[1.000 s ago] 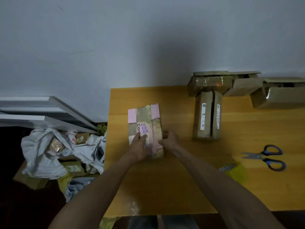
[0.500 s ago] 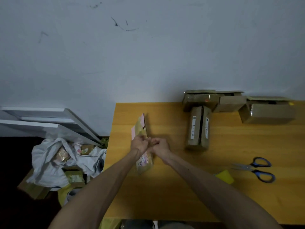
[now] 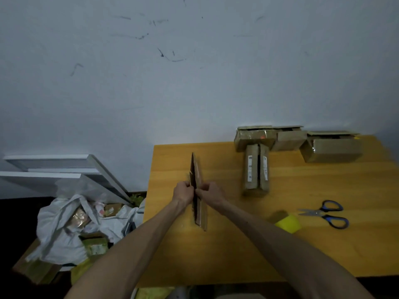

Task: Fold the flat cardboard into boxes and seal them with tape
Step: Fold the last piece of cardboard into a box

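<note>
The person holds the flat cardboard (image 3: 198,169) up on its thin edge, over the left part of the wooden table (image 3: 237,251). It points from near to far. I cannot tell if its near end touches the table.

The left hand (image 3: 183,190) pinches the cardboard from the left side, with its fingers curled in. The right hand (image 3: 210,194) pinches it from the right side, and its fingers are curled too. The two hands are just beside each other, with the cardboard between them.

At the far right of the table, some brown boxes (image 3: 289,140) sit by the wall (image 3: 194,83). Blue scissors (image 3: 326,213) lie on the right, with a yellow thing (image 3: 288,222) just beside them. On the floor to the left there is a white bag (image 3: 62,231) full of stuff.
</note>
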